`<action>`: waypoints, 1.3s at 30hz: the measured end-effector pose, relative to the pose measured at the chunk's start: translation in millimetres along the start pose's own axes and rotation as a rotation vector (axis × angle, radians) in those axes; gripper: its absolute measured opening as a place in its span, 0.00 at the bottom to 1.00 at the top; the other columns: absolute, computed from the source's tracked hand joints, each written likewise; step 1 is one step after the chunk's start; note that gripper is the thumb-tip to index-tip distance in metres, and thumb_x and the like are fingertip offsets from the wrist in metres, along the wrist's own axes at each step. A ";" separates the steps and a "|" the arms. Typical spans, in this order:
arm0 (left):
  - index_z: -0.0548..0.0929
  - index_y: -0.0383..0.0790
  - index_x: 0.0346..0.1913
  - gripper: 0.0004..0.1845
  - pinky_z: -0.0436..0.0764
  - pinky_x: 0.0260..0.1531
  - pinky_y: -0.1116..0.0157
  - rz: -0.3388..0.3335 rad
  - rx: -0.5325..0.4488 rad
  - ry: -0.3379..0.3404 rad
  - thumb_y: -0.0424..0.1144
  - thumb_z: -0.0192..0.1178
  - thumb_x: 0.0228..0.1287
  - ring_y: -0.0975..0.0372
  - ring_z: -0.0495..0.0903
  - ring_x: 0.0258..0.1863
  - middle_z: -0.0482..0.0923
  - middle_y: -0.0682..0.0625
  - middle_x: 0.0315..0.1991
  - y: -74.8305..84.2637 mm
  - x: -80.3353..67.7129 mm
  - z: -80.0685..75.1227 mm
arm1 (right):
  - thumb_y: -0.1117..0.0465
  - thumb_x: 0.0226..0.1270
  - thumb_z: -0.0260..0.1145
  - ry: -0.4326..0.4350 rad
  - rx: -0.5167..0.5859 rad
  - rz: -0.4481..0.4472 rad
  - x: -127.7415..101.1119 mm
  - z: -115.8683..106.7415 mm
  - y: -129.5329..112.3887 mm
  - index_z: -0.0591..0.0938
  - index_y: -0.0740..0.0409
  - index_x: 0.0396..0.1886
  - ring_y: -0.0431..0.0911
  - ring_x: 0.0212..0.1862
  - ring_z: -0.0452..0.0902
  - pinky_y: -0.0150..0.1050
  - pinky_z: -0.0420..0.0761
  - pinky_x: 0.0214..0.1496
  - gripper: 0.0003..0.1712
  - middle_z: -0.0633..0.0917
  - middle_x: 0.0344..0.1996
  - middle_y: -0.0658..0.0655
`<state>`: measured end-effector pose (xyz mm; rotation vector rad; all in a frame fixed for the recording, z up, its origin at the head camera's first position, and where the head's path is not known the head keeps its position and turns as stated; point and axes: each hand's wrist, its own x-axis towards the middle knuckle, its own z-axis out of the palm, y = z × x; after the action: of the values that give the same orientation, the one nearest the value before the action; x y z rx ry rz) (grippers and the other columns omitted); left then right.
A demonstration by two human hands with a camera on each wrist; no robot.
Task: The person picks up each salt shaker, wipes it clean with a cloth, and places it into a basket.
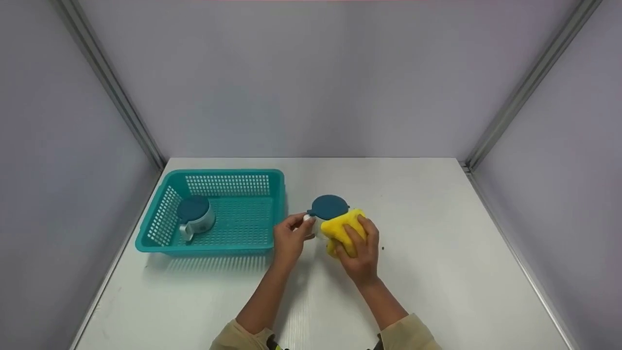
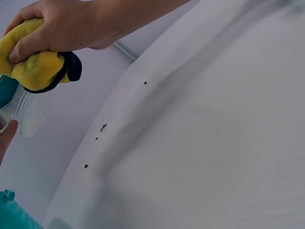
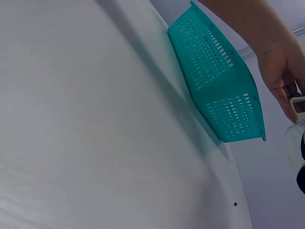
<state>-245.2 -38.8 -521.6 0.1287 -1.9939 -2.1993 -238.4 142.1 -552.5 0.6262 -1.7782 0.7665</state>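
A clear cup (image 1: 318, 226) with a dark blue lid (image 1: 329, 206) stands on the white table (image 1: 437, 272), just right of the basket. My left hand (image 1: 300, 224) pinches its white handle (image 3: 298, 102). My right hand (image 1: 358, 239) grips a yellow cloth (image 1: 341, 228) and presses it against the cup's right side. In the left wrist view the cloth (image 2: 34, 67) is bunched in the right hand (image 2: 66, 24) over the clear cup wall (image 2: 32, 110). The right wrist view shows the left hand (image 3: 282, 71) at the handle.
A teal slotted basket (image 1: 228, 248) sits at the left of the table and holds a second cup (image 1: 195, 217) with a dark blue lid. Grey walls with metal rails enclose the table on three sides. Small dark specks (image 2: 102, 127) lie on the table.
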 end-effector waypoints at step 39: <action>0.86 0.40 0.46 0.10 0.88 0.37 0.60 0.038 0.007 -0.042 0.39 0.66 0.65 0.56 0.83 0.41 0.84 0.45 0.40 3.4 10.6 -8.0 | 0.69 0.65 0.65 -0.110 0.380 0.780 16.2 -10.1 -20.5 0.72 0.60 0.64 0.42 0.58 0.69 0.24 0.71 0.62 0.27 0.70 0.65 0.57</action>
<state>-253.9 -48.8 -518.5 0.0459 -2.0082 -2.1899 -222.4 135.3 -530.5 0.1888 -2.0005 1.6511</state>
